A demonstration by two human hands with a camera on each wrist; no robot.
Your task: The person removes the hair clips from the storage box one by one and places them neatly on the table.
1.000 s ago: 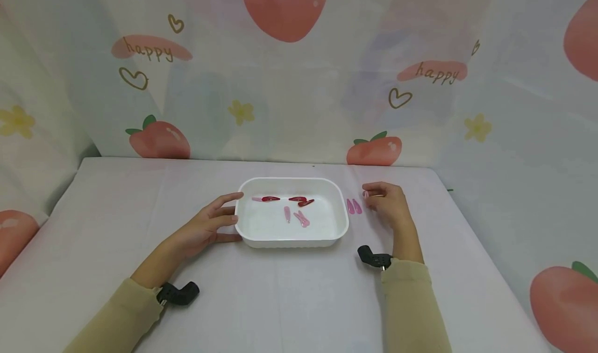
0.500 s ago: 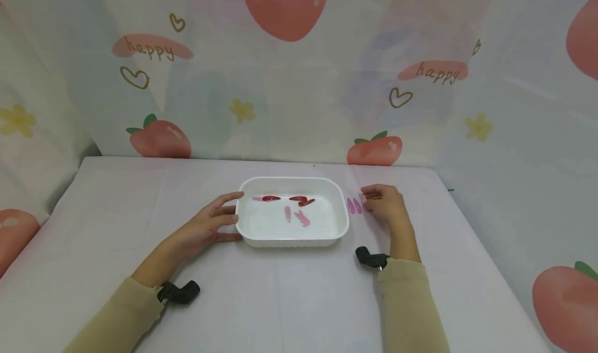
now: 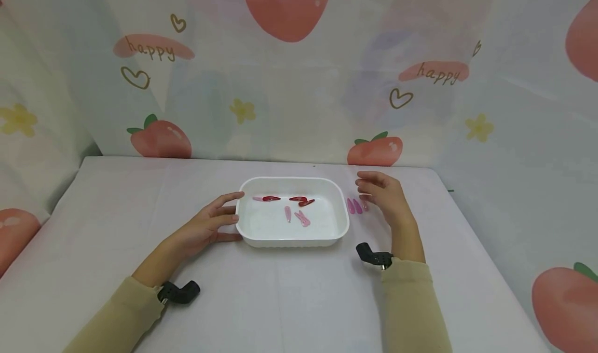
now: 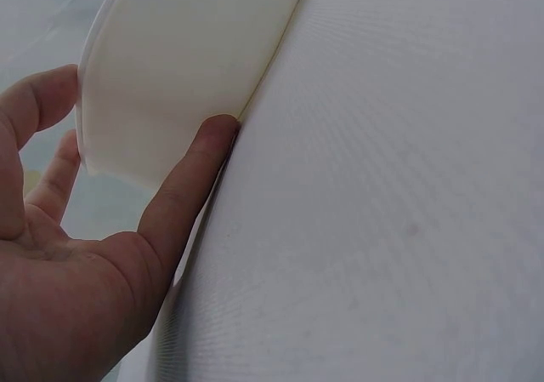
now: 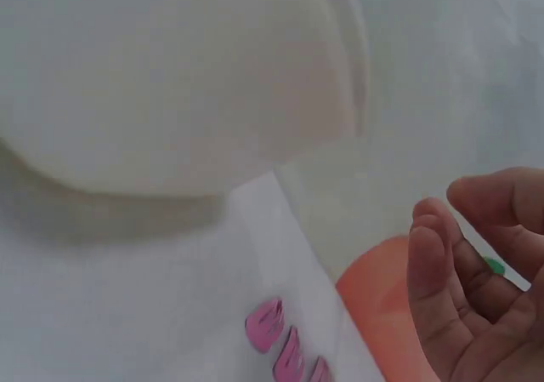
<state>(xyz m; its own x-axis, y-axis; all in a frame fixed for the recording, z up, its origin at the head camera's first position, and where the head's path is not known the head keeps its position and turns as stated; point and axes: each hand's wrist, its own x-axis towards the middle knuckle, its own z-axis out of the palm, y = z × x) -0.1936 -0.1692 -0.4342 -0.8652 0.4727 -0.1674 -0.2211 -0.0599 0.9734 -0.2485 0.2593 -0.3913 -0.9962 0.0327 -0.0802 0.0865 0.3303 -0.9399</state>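
Observation:
My left hand (image 3: 203, 227) rests its fingertips along the left end of a white plastic tray (image 3: 294, 242). In the left wrist view its thumb (image 4: 189, 182) lies against the tray wall near the tabletop, while other fingers touch the rim. Beyond the tray's right end, three pink snap hair clips (image 3: 357, 206) lie in a row on the table, the rightmost partly hidden by fingers. My right hand (image 3: 389, 198) hovers by them with loosely bent fingers and nothing held. Its wrist view shows the pink clips (image 5: 289, 356) below and left of the fingertips.
Inside the tray are several red hair clips (image 3: 271, 199) and pale pink ones (image 3: 287, 214), two of them overlapping. A white cloth (image 3: 299, 301) covers the table. Behind it hangs a printed backdrop (image 3: 299, 109) with fruit and hearts.
My right hand has let go of a pink hair clip, which now lies beside the other two, and its fingers have lifted and spread. The left hand and tray stay put.

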